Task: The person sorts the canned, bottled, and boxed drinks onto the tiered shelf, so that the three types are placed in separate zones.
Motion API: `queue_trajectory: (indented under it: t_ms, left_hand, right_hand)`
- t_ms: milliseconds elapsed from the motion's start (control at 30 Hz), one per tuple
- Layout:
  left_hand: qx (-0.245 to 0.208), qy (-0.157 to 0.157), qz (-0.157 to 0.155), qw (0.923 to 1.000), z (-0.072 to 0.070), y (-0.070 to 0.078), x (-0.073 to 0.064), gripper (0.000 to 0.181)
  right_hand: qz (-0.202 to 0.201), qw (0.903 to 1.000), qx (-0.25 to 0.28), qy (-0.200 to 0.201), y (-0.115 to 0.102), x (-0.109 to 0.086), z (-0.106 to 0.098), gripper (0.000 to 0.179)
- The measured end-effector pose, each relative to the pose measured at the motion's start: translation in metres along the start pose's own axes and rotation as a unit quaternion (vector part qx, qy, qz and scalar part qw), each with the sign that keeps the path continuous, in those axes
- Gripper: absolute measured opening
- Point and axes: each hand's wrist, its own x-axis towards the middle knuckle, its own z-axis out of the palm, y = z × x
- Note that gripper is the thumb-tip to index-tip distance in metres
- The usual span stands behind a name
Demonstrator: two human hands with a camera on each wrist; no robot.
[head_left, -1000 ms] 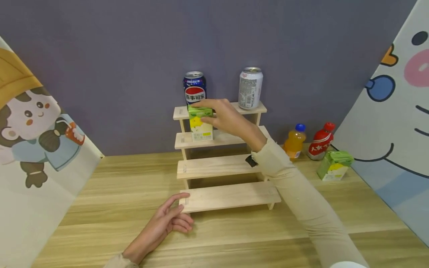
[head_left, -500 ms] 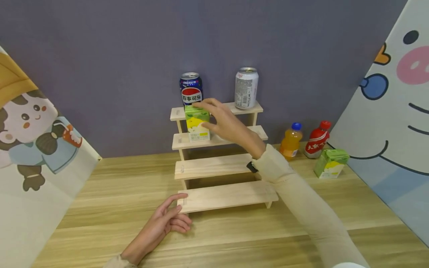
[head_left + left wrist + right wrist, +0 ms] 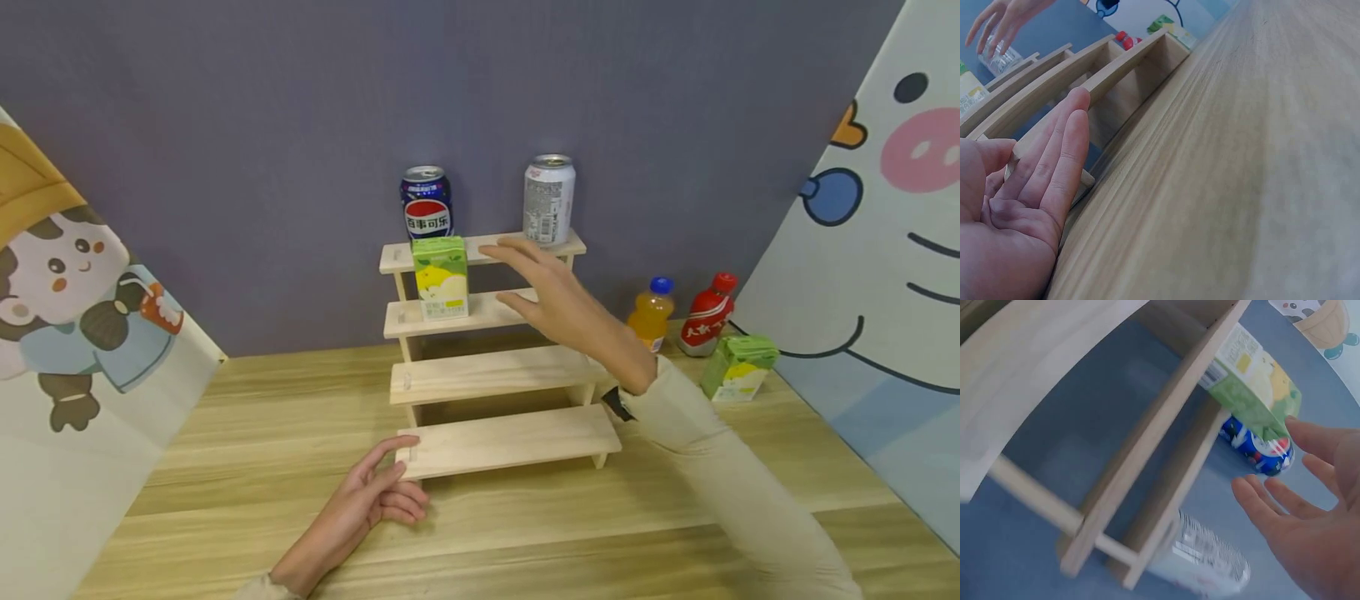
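There stands the green-and-yellow juice carton, upright with its long axis vertical and printed front towards the person, at the left end of the second step down on the four-step wooden stand. The right hand is nearer, level with it and just off its right side, thumb and fingers spread, grasping nothing; a clear gap shows, so the carton lies straight to that hand's left. The left hand is well below, lightly pinching the lowest step's left end, and from there the carton is up and farther away. Directly behind the carton, the Pepsi can shares the top step with a white can at the other end. Out on the wood-grain counter, to the right, we have an orange drink bottle, a red bottle and a second juice carton. Behind it all hangs a grey-blue backdrop, cartoon panels closing both sides.
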Motion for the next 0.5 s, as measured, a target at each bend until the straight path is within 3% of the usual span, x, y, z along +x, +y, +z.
queue_trajectory:
  t_ms: [500]
  left_hand:
    - [-0.012, -0.024, 0.023, 0.9994, -0.002, -0.002, 0.000, 0.045]
  right_hand:
    - [0.033, 0.9981, -0.047, 0.025, 0.009, -0.072, -0.047, 0.057]
